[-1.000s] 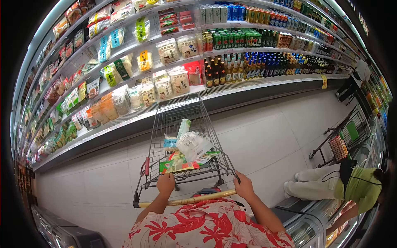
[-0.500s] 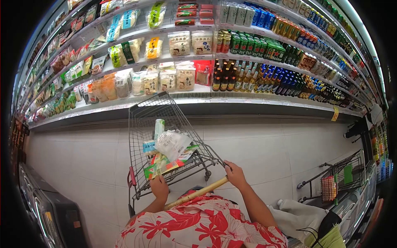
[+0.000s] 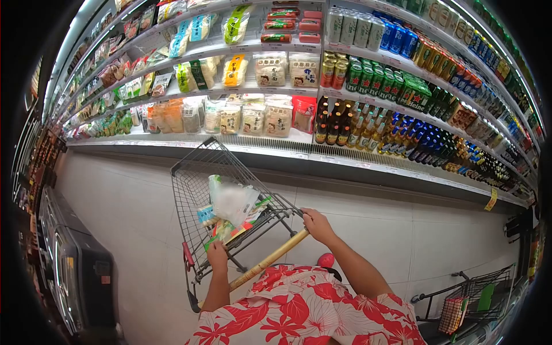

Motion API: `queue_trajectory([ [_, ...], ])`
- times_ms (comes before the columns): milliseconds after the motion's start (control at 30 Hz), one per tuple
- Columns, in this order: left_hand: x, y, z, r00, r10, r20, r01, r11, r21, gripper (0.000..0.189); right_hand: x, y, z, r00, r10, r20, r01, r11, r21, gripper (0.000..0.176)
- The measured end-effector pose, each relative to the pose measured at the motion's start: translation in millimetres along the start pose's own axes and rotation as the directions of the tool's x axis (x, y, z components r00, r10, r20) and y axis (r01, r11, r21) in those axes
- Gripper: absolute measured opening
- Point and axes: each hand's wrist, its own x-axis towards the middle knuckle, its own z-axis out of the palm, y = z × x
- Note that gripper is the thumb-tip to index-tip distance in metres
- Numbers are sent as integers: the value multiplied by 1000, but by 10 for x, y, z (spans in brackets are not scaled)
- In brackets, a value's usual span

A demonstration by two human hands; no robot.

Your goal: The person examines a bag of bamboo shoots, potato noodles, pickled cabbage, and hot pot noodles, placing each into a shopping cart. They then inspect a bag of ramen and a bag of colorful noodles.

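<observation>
A wire shopping cart (image 3: pixel 183 215) stands at an angle before me, its front end close to the refrigerated shelf. My right hand (image 3: pixel 318 226) is closed on the cart's frame, beside the right end of its yellow handle (image 3: pixel 270 259). With fingers closed, my left hand (image 3: pixel 218 257) grips the near edge of a flat red, yellow and green packet (image 3: pixel 233 232) in the cart. A translucent white plastic bag (image 3: pixel 233 204) lies partly over that packet. Behind the bag are a pale green cylindrical pack (image 3: pixel 215 185) and a blue-and-white packet (image 3: pixel 206 215).
Refrigerated shelves (image 3: pixel 253 144) run across the front, with bagged foods on the left and cans and bottles on the right. Another cart (image 3: pixel 480 296) stands at right. A dark cabinet (image 3: pixel 77 270) is at left. The tiled floor (image 3: pixel 368 213) lies between.
The view has shifted, and the shelves look nearer. The cart has swung slightly, with both hands still on the same things. The person's light-coloured legs at lower right no longer show.
</observation>
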Motion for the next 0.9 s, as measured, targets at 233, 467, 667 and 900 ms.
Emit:
queue_trajectory([
  [233, -406, 693, 874, 962, 124, -242, -89, 984, 154, 33, 760, 167, -349, 958, -258, 129, 267, 961, -65, 33],
  [467, -108, 1018, 1456, 839, 303, -451, -85, 893, 442, 21, 1633, 152, -541, 963, -196, 186, 210, 976, -57, 30],
  [667, 304, 1350, 1766, 786, 276, -553, -22, 907, 420, 20, 2405, 5, -624, 940, -101, 326, 126, 991, -55, 30],
  [900, 715, 1708, 1879, 811, 206, -548, -11, 941, 338, 13, 3077, -200, -517, 924, -51, 378, 43, 999, 30, 30],
])
